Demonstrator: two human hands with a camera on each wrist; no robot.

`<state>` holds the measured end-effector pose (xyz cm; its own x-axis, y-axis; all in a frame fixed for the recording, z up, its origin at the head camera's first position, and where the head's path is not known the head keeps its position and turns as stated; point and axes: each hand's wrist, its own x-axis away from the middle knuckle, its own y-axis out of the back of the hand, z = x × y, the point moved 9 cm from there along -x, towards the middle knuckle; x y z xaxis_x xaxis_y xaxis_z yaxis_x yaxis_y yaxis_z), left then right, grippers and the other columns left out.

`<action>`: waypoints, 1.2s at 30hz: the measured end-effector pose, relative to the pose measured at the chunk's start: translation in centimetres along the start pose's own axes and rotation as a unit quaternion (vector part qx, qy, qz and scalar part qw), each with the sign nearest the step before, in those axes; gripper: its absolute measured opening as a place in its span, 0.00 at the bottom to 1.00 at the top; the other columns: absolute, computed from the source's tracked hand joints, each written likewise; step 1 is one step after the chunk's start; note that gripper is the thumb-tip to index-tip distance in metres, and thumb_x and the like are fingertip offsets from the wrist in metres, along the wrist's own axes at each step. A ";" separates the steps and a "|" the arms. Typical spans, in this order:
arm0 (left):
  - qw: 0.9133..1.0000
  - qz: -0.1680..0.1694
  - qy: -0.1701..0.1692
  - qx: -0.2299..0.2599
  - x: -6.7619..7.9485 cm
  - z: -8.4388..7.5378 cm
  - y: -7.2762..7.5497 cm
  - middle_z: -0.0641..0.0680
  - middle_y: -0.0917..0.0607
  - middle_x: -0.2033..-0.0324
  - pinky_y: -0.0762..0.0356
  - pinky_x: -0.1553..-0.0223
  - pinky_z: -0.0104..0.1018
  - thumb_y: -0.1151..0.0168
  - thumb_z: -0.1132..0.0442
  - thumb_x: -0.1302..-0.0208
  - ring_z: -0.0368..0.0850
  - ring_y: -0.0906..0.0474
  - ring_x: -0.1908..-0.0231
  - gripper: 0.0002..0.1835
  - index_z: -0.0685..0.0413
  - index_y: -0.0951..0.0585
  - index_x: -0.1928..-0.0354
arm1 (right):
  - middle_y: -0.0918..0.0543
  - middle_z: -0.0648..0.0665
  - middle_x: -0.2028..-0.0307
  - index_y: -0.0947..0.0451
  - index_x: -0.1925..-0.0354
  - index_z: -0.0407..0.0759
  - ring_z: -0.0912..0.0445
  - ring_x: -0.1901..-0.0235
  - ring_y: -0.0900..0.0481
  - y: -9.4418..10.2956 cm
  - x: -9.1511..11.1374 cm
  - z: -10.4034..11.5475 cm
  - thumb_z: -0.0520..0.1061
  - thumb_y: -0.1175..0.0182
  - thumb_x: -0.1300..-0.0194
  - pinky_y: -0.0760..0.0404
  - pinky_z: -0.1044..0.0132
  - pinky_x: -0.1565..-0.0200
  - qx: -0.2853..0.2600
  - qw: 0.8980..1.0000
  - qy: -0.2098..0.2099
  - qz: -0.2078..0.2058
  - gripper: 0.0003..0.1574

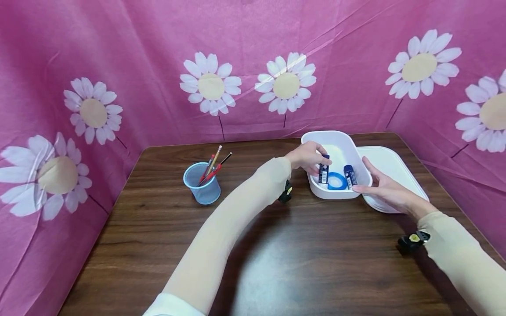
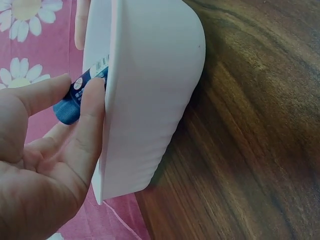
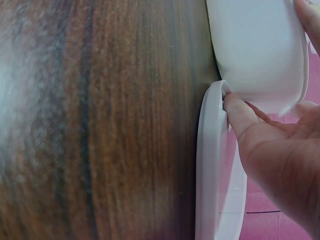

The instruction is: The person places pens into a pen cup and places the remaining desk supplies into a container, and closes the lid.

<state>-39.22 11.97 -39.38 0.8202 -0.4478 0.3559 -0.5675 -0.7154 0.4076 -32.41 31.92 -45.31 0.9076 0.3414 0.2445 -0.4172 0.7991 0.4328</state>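
My left hand pinches a dark blue glue stick between thumb and fingers, over the near left corner of a white plastic box. In the left wrist view the ribbed cap end of the glue stick sticks out past the box rim, its other end hidden behind the wall. Inside the box lie a blue tape roll and a second dark blue glue stick. My right hand is at the box's near right corner, thumb and forefinger spread and fairly straight alongside it.
A white lid lies on the brown wooden table, right of the box and partly under the right hand. A light blue mesh cup with pencils and red-handled items stands to the left. Pink flowered cloth hangs around the table.
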 end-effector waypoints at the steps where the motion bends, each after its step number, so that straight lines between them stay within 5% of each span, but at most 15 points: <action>1: 1.000 0.003 0.001 0.001 0.0 0.1 -0.1 0.53 0.17 0.62 0.12 0.67 0.38 0.30 0.61 0.34 0.51 0.13 0.66 0.16 0.57 0.20 0.47 | 0.72 0.35 0.21 0.84 0.23 0.64 0.30 0.25 0.66 0.0 0.0 0.0 0.51 0.37 0.28 0.62 0.23 0.33 0.001 1.000 -0.002 0.000 0.68; 9: 1.000 0.000 0.004 -0.001 -0.3 0.4 -0.3 0.54 0.15 0.63 0.12 0.67 0.36 0.32 0.66 0.32 0.48 0.15 0.70 0.18 0.62 0.19 0.43 | 0.71 0.34 0.21 0.84 0.23 0.66 0.28 0.25 0.65 -0.1 0.2 0.0 0.52 0.37 0.29 0.62 0.21 0.34 0.005 1.000 -0.006 -0.001 0.68; 18: 0.995 -0.003 -0.001 -0.098 -0.7 0.2 -0.9 0.53 0.13 0.67 0.15 0.72 0.30 0.33 0.60 0.30 0.44 0.19 0.78 0.12 0.60 0.14 0.52 | 0.72 0.35 0.21 0.84 0.22 0.64 0.29 0.25 0.67 0.0 0.5 -0.3 0.52 0.36 0.29 0.63 0.22 0.34 0.002 1.000 -0.007 -0.005 0.69; 27: 0.991 -0.012 0.009 -0.132 -0.8 0.1 -0.6 0.51 0.13 0.70 0.16 0.72 0.28 0.31 0.59 0.33 0.42 0.20 0.79 0.10 0.58 0.13 0.56 | 0.72 0.36 0.21 0.83 0.22 0.65 0.30 0.25 0.67 0.1 0.1 -0.3 0.51 0.37 0.29 0.63 0.22 0.33 -0.002 1.000 -0.001 -0.005 0.68; 36: 0.999 -0.039 0.024 -0.021 -0.2 1.0 -0.1 0.59 0.13 0.71 0.13 0.69 0.34 0.32 0.63 0.32 0.46 0.16 0.77 0.10 0.64 0.13 0.55 | 0.70 0.34 0.21 0.82 0.22 0.66 0.29 0.25 0.65 -0.2 0.2 -0.2 0.51 0.36 0.29 0.61 0.22 0.33 0.003 1.000 -0.002 -0.004 0.68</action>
<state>-39.24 11.57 -40.32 0.8579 -0.3652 0.3615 -0.5059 -0.7236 0.4695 -32.14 31.99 -45.53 0.9110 0.3325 0.2440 -0.4095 0.7995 0.4395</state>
